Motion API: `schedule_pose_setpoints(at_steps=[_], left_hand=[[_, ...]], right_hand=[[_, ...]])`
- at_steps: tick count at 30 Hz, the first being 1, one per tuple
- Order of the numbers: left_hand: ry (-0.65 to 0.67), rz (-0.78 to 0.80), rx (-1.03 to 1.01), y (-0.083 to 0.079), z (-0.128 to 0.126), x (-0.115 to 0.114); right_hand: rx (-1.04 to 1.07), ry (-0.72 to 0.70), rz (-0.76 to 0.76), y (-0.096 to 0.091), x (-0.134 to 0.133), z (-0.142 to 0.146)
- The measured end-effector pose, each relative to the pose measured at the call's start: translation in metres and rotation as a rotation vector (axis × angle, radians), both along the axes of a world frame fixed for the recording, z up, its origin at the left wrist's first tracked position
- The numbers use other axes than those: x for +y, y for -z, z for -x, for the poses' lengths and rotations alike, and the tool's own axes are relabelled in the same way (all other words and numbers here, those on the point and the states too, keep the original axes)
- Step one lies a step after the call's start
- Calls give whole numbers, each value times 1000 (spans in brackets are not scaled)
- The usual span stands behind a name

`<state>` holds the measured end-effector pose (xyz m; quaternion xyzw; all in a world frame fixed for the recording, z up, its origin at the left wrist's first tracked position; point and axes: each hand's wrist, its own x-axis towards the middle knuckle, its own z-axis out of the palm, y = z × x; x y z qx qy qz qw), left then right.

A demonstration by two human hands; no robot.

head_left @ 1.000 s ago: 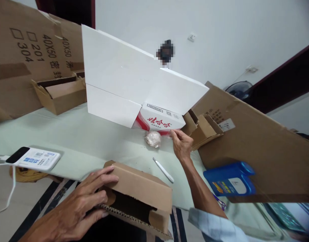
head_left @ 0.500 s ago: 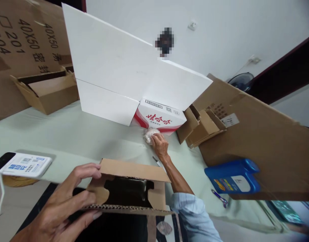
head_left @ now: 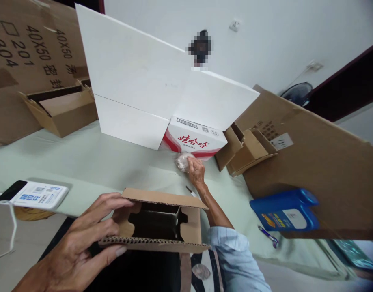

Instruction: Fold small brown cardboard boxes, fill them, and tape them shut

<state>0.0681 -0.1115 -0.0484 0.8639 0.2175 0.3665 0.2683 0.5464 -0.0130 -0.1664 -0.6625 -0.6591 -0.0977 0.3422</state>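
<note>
My left hand [head_left: 83, 239] grips the near left side of a small brown cardboard box [head_left: 162, 221], its open top facing me and its inside dark. My right hand [head_left: 196, 170] reaches across the pale green table [head_left: 91, 162] and closes on a small pale wrapped lump [head_left: 182, 160]. That lump lies just in front of a white and red printed carton [head_left: 194, 140]. A white pen-like tool [head_left: 190, 191] shows partly behind my right forearm.
Large white flaps [head_left: 137, 81] rise behind the carton. Open brown boxes stand at the left [head_left: 63, 107] and right [head_left: 247, 150]. A big cardboard sheet [head_left: 320, 162] leans at the right above a blue bottle [head_left: 285, 211]. A phone-like device [head_left: 34, 194] lies at the left edge.
My right hand moved from the carton's corner down onto the wrapped lump. My left hand tilted the small box so its opening faces me.
</note>
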Motion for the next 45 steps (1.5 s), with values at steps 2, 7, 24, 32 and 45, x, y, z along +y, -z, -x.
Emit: schedule_pose_setpoints(at_steps=[2,7,24,32,45], left_hand=[[10,23,16,-1,2,2],[52,48,40,3,8,2],[-51,49,69,19,13,-4],[-95,42,45,31,17,-8],[-141,52,38,37,21,-10]], right_hand=[[39,20,1,0,6,-2],[39,-18,59,1,5,-1],[318,-97,75,-5,-20,-5],[647,-53,-10,-35,-14,-7],[777,61,-134,-65,-10,-7]])
